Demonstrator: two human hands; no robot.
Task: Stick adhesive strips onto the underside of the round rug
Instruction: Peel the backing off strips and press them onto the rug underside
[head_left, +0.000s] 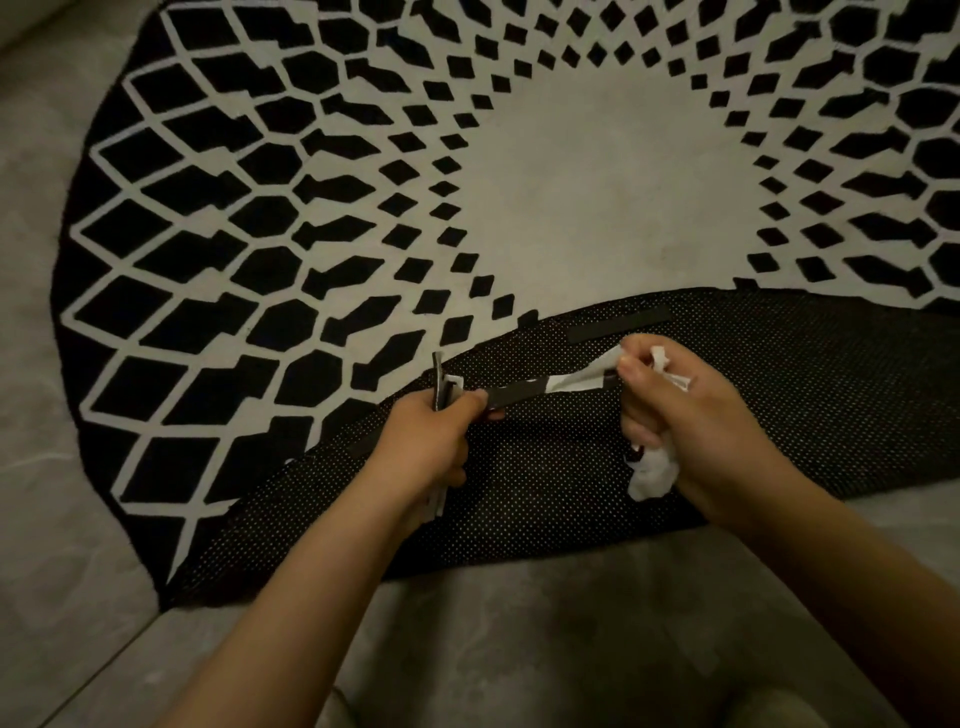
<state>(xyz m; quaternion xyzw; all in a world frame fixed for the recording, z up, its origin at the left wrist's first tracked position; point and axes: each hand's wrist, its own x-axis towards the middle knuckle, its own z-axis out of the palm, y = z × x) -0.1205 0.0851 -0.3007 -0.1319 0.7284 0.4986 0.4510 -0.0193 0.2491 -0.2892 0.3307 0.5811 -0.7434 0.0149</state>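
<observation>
Underfoot lies a round tufted rug, black diamonds on cream, its near edge folded back to show a dotted black mesh underside. Two dark strips are stuck there. Left hand grips spare strips and one end of a black adhesive strip; right hand pinches its white backing, clutching crumpled paper.
</observation>
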